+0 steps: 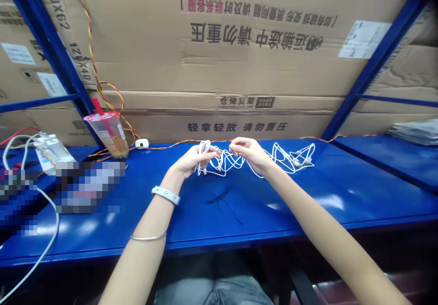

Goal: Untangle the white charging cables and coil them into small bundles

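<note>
A tangled white earphone cable [236, 162] lies in loose loops on the blue workbench, running to the right as far as a looser bunch [294, 157]. My left hand [191, 161] grips a gathered loop of this cable [204, 157] between its fingers and thumb. Facing it, my right hand [248, 153] pinches a strand of the same cable with its fingertips. The two hands are close together but apart, and the tangle spans the gap between them. My fingers hide parts of the cable.
The blue metal workbench [260, 204] holds thin black wires [219, 198], a plastic cup with a red straw [107, 134], and a white device [51, 152] with cables at left. A red-yellow wire [178, 142] runs along the back. Papers [415, 131] lie right; cardboard boxes stand behind.
</note>
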Tool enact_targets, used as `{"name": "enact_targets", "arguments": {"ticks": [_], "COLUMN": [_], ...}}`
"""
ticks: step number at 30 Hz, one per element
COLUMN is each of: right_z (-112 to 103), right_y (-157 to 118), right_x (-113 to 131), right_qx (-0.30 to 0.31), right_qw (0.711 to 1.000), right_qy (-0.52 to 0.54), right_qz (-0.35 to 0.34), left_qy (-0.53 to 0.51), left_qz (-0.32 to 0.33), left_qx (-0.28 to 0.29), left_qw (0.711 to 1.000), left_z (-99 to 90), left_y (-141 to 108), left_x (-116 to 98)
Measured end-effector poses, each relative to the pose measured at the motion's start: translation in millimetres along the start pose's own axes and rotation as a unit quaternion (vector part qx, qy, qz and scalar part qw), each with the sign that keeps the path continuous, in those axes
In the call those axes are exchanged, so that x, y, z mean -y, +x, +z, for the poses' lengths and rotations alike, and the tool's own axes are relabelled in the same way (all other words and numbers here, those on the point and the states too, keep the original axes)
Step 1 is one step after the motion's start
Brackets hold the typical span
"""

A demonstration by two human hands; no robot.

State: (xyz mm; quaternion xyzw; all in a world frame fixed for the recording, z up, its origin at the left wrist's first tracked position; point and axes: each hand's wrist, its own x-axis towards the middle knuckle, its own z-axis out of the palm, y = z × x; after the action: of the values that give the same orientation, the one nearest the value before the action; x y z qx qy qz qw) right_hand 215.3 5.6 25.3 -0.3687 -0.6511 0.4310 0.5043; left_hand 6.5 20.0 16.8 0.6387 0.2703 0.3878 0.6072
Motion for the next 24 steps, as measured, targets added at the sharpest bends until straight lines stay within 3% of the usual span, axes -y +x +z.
{"name": "enact_targets", "arguments": {"ticks": [3, 9, 16, 24], "right_z": [0.5, -0.8, -0.7, -7.1], "right_y": [-0.8, -3.5, -3.8, -4.3], "right_x": [0.2, 2.2, 2.1, 2.1], "right_qx": [0.014, 0.110, 0.125, 0.277], "right_qw": [1.000, 0.989, 0.991, 0.951], "right_qy": [0.015, 0.057, -0.020, -0.125], "right_qz": [0.013, 0.076, 0.045, 0.063], "left_qy": [0.009, 0.015, 0.076, 0.259], "left_qz": [0.005, -0.005, -0.010, -0.023], "left_qx": [-0.007, 0.018, 0.072, 0.135], "left_qw": [1.000, 1.000, 0.994, 0.956], "left_z": [0.2, -2.2, -1.1, -0.6], "left_y": [0.5, -0.9, -2.7, -2.2], "left_x": [0.2, -1.5, -3.1, -2.7]}}
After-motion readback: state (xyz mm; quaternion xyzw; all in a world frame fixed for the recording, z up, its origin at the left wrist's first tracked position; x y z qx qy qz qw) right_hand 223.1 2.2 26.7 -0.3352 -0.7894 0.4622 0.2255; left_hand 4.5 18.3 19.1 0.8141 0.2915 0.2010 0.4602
